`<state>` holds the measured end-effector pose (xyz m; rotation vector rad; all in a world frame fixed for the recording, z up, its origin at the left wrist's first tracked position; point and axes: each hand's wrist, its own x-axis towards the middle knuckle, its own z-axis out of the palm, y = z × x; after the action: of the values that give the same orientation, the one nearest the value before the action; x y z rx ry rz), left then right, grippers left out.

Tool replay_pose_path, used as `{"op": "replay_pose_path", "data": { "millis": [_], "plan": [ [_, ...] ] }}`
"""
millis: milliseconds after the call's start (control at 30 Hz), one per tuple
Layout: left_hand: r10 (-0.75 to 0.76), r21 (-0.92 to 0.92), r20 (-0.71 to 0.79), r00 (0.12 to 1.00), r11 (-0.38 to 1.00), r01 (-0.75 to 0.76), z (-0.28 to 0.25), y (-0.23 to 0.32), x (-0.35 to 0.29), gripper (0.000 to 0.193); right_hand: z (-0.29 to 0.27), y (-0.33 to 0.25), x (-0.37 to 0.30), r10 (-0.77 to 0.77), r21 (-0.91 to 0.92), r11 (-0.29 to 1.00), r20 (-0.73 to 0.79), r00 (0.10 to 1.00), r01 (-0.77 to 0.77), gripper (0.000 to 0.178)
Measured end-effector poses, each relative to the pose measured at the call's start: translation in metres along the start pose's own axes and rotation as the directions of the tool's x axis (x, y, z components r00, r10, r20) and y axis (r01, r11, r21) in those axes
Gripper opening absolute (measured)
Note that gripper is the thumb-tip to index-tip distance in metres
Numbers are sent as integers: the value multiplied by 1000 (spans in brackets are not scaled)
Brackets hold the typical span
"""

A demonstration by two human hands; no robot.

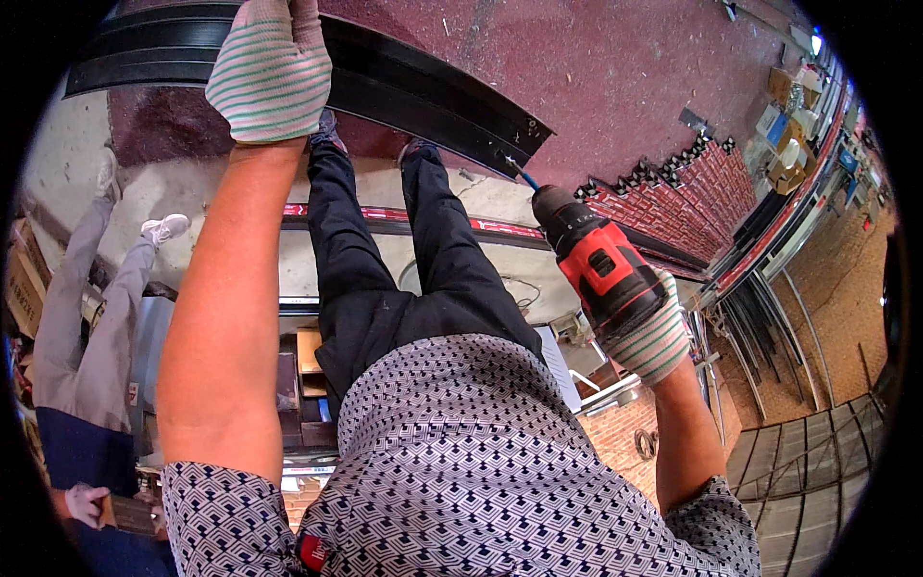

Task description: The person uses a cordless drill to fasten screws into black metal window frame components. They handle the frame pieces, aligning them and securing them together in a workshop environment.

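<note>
A long black channelled profile (413, 91) stretches across the upper part of the head view. My left hand (272, 85), in a white glove with green stripes, is over it; its fingers run past the upper edge, so their grip is hidden. A red and black cordless drill (606, 269) is in my right hand (656, 338), gloved alike and wrapped round its handle. The drill's blue driver bit (524, 175) points at the profile's right end, where small holes or screws show. Whether the tip touches cannot be made out.
Several red-and-black strips (683, 197) lie stacked at the right, with long bars (779, 332) beyond them. A red-edged rail (385, 219) crosses by my legs. Cardboard boxes (790, 159) stand far right. Another person (87, 337) is at the left, holding a brownish block.
</note>
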<state>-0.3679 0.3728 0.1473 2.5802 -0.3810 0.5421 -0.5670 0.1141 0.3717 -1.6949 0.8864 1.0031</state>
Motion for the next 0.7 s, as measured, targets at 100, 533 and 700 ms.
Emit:
{"op": "replay_pose_path", "data": {
  "millis": [100,533,700],
  "plan": [
    [5,-43,13,1000,999,-4,-1,-1,0,17,4,-13,1,99,97,991,-6,995,-98,31],
    [-26,-82,43,999,996,29,-8,-2,-1,12,7,-15,6,435,771,542,82,896,-334,27],
    [-27,-97,50,998,995,32,-5,-6,-5,11,11,-20,6,403,719,610,81,912,-333,26]
  ]
}}
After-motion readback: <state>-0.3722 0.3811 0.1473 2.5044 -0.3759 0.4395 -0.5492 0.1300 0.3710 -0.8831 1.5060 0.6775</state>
